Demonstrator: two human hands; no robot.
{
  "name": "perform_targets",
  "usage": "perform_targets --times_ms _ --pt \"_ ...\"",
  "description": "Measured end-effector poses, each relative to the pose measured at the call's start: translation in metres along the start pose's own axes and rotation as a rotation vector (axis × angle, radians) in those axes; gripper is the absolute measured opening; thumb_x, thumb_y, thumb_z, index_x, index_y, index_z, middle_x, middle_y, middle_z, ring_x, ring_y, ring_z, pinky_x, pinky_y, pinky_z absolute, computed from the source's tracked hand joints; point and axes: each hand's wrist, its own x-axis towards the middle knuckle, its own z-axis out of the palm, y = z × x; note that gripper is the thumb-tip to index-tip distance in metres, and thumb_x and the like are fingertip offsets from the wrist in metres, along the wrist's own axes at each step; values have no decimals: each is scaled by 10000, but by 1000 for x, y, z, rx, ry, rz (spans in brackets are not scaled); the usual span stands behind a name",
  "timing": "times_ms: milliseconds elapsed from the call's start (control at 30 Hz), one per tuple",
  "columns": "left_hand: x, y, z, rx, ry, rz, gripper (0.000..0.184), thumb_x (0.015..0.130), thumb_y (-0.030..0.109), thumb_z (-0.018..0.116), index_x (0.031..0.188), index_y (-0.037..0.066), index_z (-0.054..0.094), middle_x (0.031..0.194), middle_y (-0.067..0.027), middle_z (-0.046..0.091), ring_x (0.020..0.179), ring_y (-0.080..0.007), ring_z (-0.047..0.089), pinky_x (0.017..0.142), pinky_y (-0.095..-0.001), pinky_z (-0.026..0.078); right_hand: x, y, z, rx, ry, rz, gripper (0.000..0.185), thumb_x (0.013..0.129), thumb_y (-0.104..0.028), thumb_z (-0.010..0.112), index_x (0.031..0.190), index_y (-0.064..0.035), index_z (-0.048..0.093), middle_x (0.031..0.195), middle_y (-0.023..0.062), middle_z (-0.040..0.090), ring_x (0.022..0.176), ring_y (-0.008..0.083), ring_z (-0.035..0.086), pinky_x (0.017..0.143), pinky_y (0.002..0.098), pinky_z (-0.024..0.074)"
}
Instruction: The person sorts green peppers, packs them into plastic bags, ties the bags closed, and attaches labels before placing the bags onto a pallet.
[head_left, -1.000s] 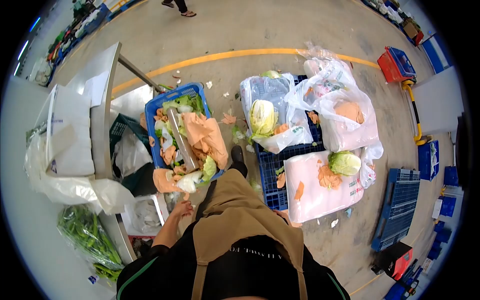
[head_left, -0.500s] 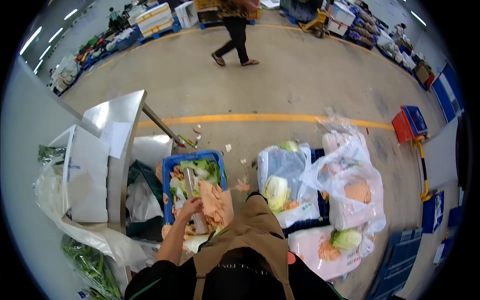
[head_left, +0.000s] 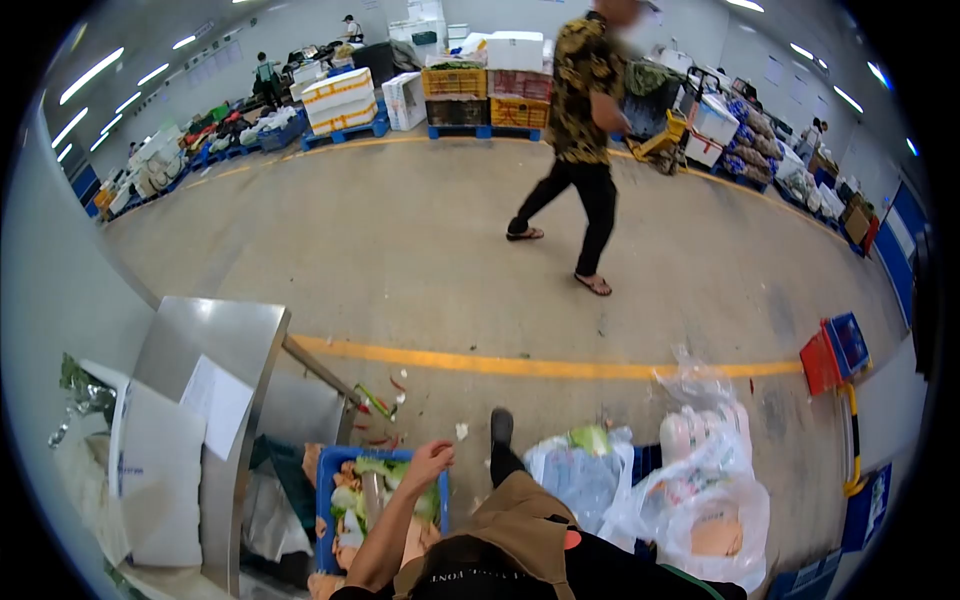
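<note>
My left hand (head_left: 430, 463) is raised over the right rim of a blue crate (head_left: 446, 500), its fingers loosely bent and apart, with nothing visible in them. Inside the crate lie green leaves (head_left: 390, 468), crumpled peach-coloured paper (head_left: 418, 538) and a long pale tube (head_left: 373, 495) whose kind I cannot make out. My forearm covers part of the contents. My right hand is out of view. To the right of my legs stand white plastic bags (head_left: 575, 478), with a pale green cabbage (head_left: 590, 440) showing at the top of one.
A steel table (head_left: 215, 325) with a paper sheet (head_left: 214, 405) and a white foam box (head_left: 160, 480) is at my left. A person (head_left: 585, 130) walks across the floor ahead. A red basket (head_left: 822, 365) stands at right. Stacked crates (head_left: 455, 85) line the far side.
My left hand has left the tube in the crate and lifted up and right. The view has tilted upward. The walking person has moved rightward. My foot now shows ahead.
</note>
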Motion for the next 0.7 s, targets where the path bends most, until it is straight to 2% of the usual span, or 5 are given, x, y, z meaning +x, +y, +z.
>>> perform_targets --times_ms 100,200,300,400,700 --pt "130 57 14 26 -126 230 352 896 245 533 1170 24 518 876 -50 611 787 -132 604 659 -253 472 66 -68 -32 -61 2 11 350 845 -218 573 1105 15 568 886 82 642 777 148 588 692 276 469" --pt "248 59 15 -246 -108 -44 341 893 240 534 1168 39 524 840 -46 606 759 -133 597 635 -262 473 115 -136 -68 -101 23 13 345 841 -213 577 1096 18 573 867 81 645 758 148 592 678 277 473" --pt "331 -27 -32 -7 -30 -333 195 826 184 519 943 33 560 711 -60 561 579 -158 526 503 -299 450 140 -189 -99 -97 48 -21 340 836 -209 580 1087 20 578 848 81 649 739 149 596 663 278 477" --pt "350 -113 -80 -385 383 -626 138 836 175 485 792 44 490 631 -89 499 509 -210 499 437 -342 439 149 -239 -113 -101 85 -127 335 832 -204 584 1078 22 582 829 80 652 719 149 600 649 279 481" --pt "490 60 -96 -124 332 -778 142 826 126 461 727 33 501 600 -114 505 495 -224 498 433 -358 438 250 -282 -139 431 201 144 151 813 -124 549 817 -7 645 723 98 630 549 179 588 442 285 420"
